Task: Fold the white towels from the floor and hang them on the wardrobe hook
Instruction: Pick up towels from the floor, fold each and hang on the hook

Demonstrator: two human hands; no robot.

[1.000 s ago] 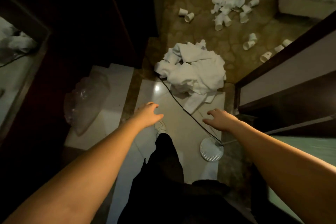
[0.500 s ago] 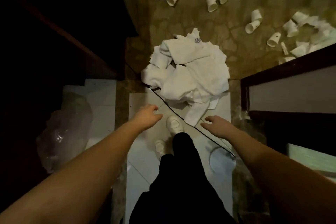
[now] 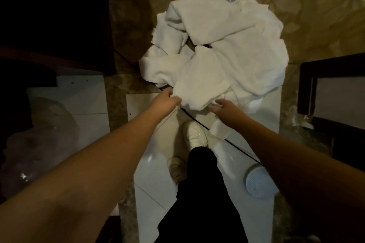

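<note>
A heap of crumpled white towels [image 3: 217,53] lies on the floor where the patterned carpet meets the white tiles. My left hand [image 3: 166,100] grips the near left edge of the closest towel, fingers curled round the cloth. To its right, my right hand [image 3: 223,107] reaches under the same towel's near edge, its fingertips touching the fabric; whether it has hold of the cloth I cannot tell. A strip of towel [image 3: 219,130] trails below my right wrist. The wardrobe hook is not in view.
My leg in black trousers [image 3: 201,193] and white shoes [image 3: 194,134] stand on the white tiles. A thin black cable [image 3: 243,152] crosses the tiles. A round white disc [image 3: 256,183] lies at right, a clear plastic bag [image 3: 39,144] at left. Dark furniture [image 3: 331,85] flanks both sides.
I have moved forward and bent towards the heap. Both hands have reached from above the tiles to the near edge of the towels, and the left hand has taken hold.
</note>
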